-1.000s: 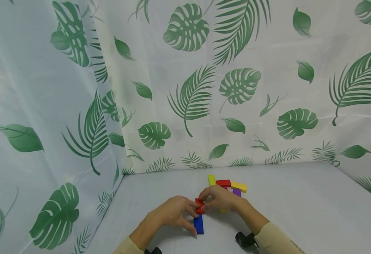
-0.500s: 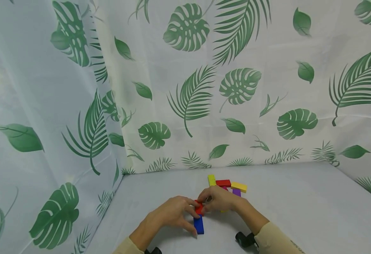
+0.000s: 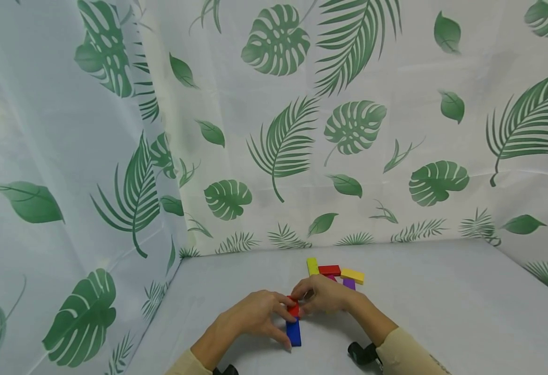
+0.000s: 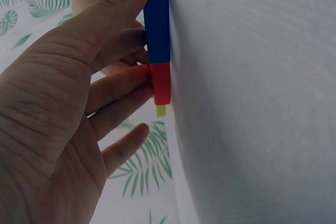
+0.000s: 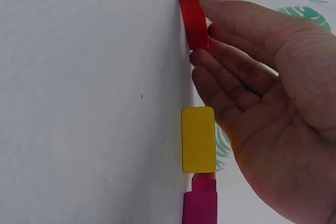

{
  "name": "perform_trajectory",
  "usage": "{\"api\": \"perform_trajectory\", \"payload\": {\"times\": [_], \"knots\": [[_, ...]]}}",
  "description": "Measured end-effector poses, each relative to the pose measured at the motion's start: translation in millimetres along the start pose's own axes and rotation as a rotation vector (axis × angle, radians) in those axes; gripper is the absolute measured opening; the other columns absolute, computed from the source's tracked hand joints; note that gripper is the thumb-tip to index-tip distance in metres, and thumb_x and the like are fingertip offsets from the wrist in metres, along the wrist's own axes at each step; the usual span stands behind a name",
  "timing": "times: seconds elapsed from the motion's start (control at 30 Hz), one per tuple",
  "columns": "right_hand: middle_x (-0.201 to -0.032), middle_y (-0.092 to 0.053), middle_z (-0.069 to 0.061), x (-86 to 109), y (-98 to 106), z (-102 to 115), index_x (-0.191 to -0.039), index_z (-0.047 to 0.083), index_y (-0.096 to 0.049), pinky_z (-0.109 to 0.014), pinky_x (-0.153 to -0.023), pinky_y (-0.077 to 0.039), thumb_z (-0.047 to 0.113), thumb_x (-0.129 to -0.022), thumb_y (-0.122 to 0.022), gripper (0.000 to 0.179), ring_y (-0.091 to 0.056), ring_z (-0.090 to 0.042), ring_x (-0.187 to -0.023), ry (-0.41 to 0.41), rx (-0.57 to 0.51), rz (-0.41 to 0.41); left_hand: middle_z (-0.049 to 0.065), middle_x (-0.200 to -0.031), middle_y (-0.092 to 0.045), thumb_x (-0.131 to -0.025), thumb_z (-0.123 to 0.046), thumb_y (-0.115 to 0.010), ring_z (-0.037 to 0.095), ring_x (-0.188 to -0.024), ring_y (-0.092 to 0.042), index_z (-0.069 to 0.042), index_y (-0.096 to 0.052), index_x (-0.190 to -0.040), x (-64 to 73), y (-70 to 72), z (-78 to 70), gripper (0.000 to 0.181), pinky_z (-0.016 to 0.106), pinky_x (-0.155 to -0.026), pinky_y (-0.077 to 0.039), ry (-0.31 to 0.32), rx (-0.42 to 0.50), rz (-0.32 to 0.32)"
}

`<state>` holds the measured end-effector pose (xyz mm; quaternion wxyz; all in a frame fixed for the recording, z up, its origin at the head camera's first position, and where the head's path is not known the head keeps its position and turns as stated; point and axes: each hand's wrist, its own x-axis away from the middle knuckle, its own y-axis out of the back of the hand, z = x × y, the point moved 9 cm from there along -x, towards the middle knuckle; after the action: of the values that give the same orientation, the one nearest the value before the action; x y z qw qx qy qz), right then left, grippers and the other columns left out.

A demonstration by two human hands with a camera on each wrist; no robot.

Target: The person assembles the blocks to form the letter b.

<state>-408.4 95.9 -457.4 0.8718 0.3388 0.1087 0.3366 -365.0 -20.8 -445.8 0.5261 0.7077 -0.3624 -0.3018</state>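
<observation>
A blue block [image 3: 294,333] and a red block [image 3: 293,311] lie end to end on the table, touching, with the red one on the far side. My left hand [image 3: 257,313] holds the blue block between thumb and index finger; its other fingertips touch the red block, as the left wrist view shows. With thumb and fingertips my right hand [image 3: 326,292] pinches the red block at its near side and far end. Just beyond that hand's fingers, in the right wrist view, stand a yellow block [image 5: 198,140] and a magenta block [image 5: 200,208].
Behind the right hand lies a loose group of blocks: lime [image 3: 312,265], another red block [image 3: 329,270], orange-yellow [image 3: 352,275] and purple [image 3: 349,284]. White cloth [image 3: 236,271] covers the table. A leaf-printed curtain [image 3: 274,156] rises at the back and sides.
The red block has shifted slightly toward me, up against the end of the blue block, and the right hand's fingers moved with it. My left hand has stayed nearly still.
</observation>
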Motion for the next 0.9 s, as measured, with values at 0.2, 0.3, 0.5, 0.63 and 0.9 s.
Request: {"api": "perform_trajectory", "payload": {"times": [0.2, 0.3, 0.5, 0.63, 0.9], "knots": [[-0.12, -0.074, 0.011, 0.7, 0.2, 1.6, -0.115, 0.029, -0.08, -0.039, -0.098, -0.059, 0.02, -0.09, -0.083, 0.027, -0.066, -0.017, -0.114, 0.023, -0.004, 0.009, -0.011, -0.142, -0.065, -0.075, -0.063, -0.085, 0.005, -0.132, -0.06, -0.032, -0.08, -0.118, 0.1, 1.2, -1.8, 0.053, 0.029, -0.109, -0.051, -0.02, 0.008, -0.003], [-0.121, -0.074, 0.011, 0.8, -0.4, 1.7, -0.117, 0.027, -0.08, -0.037, -0.097, -0.059, 0.021, -0.091, -0.082, 0.027, -0.067, -0.018, -0.115, 0.023, -0.004, 0.016, -0.012, -0.142, -0.065, -0.074, -0.063, -0.086, 0.005, -0.131, -0.06, -0.033, -0.08, -0.118, 0.3, 1.4, -2.1, 0.053, 0.029, -0.108, -0.051, -0.013, 0.017, 0.003], [-0.12, -0.074, 0.01, 0.7, -2.0, 2.8, -0.117, 0.025, -0.08, -0.036, -0.097, -0.059, 0.02, -0.09, -0.083, 0.028, -0.068, -0.018, -0.115, 0.028, -0.006, 0.024, -0.012, -0.14, -0.067, -0.073, -0.063, -0.087, 0.004, -0.13, -0.06, -0.033, -0.081, -0.117, 2.0, 2.8, -5.2, 0.053, 0.029, -0.108, -0.051, -0.018, 0.007, 0.013], [-0.119, -0.074, 0.01, 0.8, -2.7, 3.5, -0.116, 0.025, -0.08, -0.037, -0.099, -0.059, 0.018, -0.09, -0.083, 0.027, -0.069, -0.017, -0.115, 0.03, -0.008, 0.028, -0.012, -0.138, -0.067, -0.073, -0.063, -0.087, 0.003, -0.128, -0.061, -0.034, -0.081, -0.116, 1.8, 3.2, -7.2, 0.053, 0.028, -0.106, -0.052, -0.031, -0.016, 0.015], [-0.119, -0.074, 0.011, 0.3, -3.8, 2.7, -0.115, 0.027, -0.08, -0.034, -0.097, -0.059, 0.017, -0.091, -0.082, 0.027, -0.068, -0.014, -0.114, 0.02, -0.007, 0.031, -0.015, -0.136, -0.068, -0.072, -0.067, -0.085, 0.001, -0.124, -0.061, -0.037, -0.081, -0.114, 1.3, 2.8, -9.2, 0.052, 0.027, -0.103, -0.052, -0.035, -0.045, 0.013]]}}
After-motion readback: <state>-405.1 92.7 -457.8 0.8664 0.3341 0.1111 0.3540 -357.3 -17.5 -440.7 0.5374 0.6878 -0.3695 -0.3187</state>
